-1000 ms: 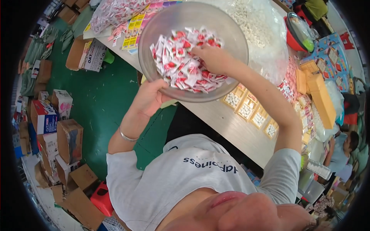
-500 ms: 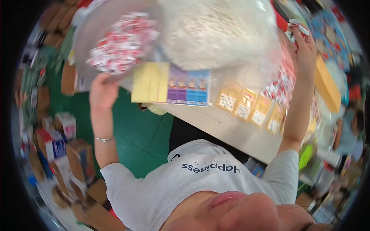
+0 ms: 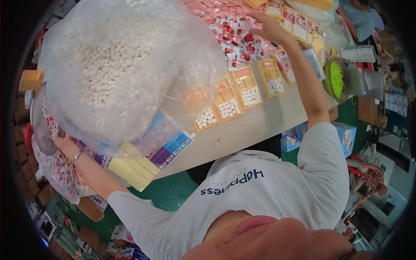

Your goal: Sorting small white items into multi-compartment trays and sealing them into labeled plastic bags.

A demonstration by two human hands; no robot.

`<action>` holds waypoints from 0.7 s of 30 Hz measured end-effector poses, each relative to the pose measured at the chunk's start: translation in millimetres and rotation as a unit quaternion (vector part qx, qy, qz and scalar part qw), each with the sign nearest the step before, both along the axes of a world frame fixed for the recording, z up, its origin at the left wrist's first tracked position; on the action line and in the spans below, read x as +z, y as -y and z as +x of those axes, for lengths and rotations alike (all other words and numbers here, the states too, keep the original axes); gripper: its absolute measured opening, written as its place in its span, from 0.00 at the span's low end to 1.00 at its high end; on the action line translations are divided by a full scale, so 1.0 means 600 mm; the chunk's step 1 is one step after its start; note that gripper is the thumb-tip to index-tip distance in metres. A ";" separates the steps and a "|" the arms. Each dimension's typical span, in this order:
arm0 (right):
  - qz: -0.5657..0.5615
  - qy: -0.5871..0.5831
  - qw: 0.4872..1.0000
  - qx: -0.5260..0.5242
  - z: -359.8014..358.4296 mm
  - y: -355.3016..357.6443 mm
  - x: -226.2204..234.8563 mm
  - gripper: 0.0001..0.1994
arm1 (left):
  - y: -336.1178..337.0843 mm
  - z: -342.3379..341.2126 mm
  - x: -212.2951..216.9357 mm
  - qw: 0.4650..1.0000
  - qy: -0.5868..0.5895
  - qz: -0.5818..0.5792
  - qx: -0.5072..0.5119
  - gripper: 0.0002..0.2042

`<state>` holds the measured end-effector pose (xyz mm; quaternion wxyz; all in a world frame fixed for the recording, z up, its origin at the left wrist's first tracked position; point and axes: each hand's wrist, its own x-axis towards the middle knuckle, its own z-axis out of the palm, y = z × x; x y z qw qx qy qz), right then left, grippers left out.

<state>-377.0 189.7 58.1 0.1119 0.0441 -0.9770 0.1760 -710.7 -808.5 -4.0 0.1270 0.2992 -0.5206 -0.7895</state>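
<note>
Left hand (image 3: pixel 60 141): gripping rim of metal bowl (image 3: pixel 40 125) at tabletop's (image 3: pixel 260 125) left edge, fingers curled closed around it. Right hand (image 3: pixel 266 26): reaching into heap of red-and-white sachets (image 3: pixel 236 41) at far side; fingers' state impossible to tell. Sachets: likely light, slick, crinkly, best pinched by an edge. Lying nearby: clear bag of white pellets (image 3: pixel 117 69), yellow compartment trays (image 3: pixel 245 86).

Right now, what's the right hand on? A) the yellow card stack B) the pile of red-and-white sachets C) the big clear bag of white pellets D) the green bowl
B: the right hand lies at the far edge of the pile of red-and-white sachets on the table, apart from the green bowl.
</note>
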 end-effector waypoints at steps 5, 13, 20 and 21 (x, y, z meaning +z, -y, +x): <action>-0.145 0.091 0.980 -0.099 0.044 -0.014 -0.019 0.15 | 0.013 -0.001 0.074 0.987 0.032 -0.130 -0.094 0.17; 0.032 -0.018 0.998 0.051 0.011 0.051 -0.047 0.10 | -0.127 0.090 0.108 0.713 0.006 -0.663 -0.228 0.22; -0.202 -0.025 0.964 -0.173 0.025 0.005 -0.070 0.07 | -0.166 0.083 0.138 0.908 0.070 -0.365 -0.195 0.22; -0.274 -0.042 0.944 -0.179 0.027 -0.001 -0.068 0.09 | -0.164 0.076 0.159 0.963 0.217 -0.069 -0.142 0.23</action>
